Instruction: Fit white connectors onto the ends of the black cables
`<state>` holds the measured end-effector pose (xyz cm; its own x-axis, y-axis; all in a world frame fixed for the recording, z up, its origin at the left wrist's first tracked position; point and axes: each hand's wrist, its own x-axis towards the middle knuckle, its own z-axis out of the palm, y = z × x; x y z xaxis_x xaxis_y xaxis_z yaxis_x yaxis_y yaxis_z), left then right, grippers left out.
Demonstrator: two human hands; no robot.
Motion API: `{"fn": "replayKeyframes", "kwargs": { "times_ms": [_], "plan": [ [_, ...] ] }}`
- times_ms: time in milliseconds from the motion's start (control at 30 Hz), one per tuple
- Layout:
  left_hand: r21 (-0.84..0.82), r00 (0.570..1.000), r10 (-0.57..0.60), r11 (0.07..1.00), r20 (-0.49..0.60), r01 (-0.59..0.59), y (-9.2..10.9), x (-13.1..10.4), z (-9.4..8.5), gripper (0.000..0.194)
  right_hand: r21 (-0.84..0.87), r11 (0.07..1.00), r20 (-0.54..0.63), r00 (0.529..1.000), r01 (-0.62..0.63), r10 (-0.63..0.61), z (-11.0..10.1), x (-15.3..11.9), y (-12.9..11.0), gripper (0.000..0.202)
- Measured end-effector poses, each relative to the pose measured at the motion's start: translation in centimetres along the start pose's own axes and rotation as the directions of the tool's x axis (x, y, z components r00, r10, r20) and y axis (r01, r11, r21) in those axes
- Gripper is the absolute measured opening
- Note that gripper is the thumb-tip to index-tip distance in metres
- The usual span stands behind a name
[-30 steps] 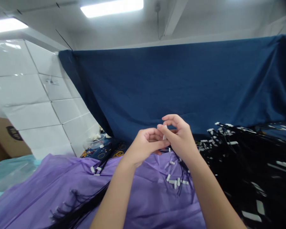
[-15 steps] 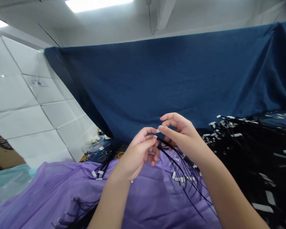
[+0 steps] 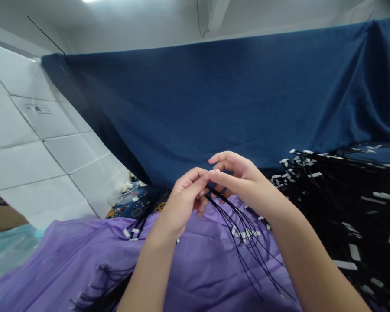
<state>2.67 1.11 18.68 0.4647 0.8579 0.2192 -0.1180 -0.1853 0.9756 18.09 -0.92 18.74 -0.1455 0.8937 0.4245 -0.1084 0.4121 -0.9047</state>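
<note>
My left hand (image 3: 185,199) is closed in a pinch on the ends of a bundle of thin black cables (image 3: 225,208). The cables droop to the right over purple cloth. My right hand (image 3: 242,177) meets the left fingertips with its thumb, its index finger raised apart. A small white connector (image 3: 217,170) shows at the right thumb tip, partly hidden. White labels (image 3: 247,234) lie beneath the hanging cables.
Purple cloth (image 3: 201,273) covers the surface before me. A large pile of black cables with white tags (image 3: 321,208) lies at the right. More black cables (image 3: 113,288) rest front left. A clear plastic bowl (image 3: 125,195) stands behind, before a blue curtain (image 3: 214,108).
Both hands have shifted slightly left in the view and their fingertips are closer together. The white cable end seen earlier at the left fingers is now covered. The view has tilted a little.
</note>
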Motion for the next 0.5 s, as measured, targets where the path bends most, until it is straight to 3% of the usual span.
{"fn": "replayKeyframes", "kwargs": {
  "times_ms": [133,300,500],
  "plan": [
    [-0.025,0.997,0.003,1.0,-0.075,-0.005,0.02,0.2,-0.18,0.022,-0.073,0.995,0.078,0.994,-0.065,0.071,-0.62,-0.19,-0.25,0.026],
    [-0.014,0.994,0.0,1.0,-0.114,-0.002,0.05,0.36,-0.46,0.022,-0.158,0.987,0.176,0.982,-0.038,0.066,-0.94,-0.32,-0.02,0.021],
    [-0.002,0.992,-0.003,1.0,-0.128,0.003,0.12,0.35,-0.51,0.023,-0.141,0.989,0.153,0.986,-0.044,0.066,-0.77,-0.48,-0.36,0.019]
  ]
}}
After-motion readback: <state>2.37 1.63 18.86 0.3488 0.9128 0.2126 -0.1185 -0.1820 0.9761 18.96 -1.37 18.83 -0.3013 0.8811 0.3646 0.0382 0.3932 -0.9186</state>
